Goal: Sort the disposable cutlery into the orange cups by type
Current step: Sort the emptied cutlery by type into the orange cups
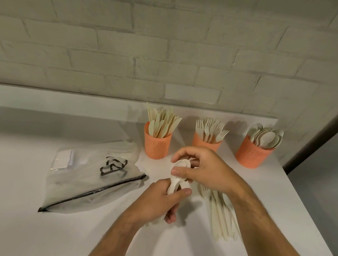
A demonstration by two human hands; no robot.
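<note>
i have a stack of spoons (177,177) at frame centre, left hand (157,200) in a clenched grip on the handles, right hand (203,169) pinching the bowls to square them, probably for the spoon cup (252,153) at upper right. loose cutlery (221,212) waits on the worktop (32,228).

We see three cups behind our fingers (177,172): knife cup (156,146) left, fork cup (206,144) middle, spoon cup (252,154) right. Bag (90,177) lies left of fingers, loose cutlery pile (220,216) right.
</note>
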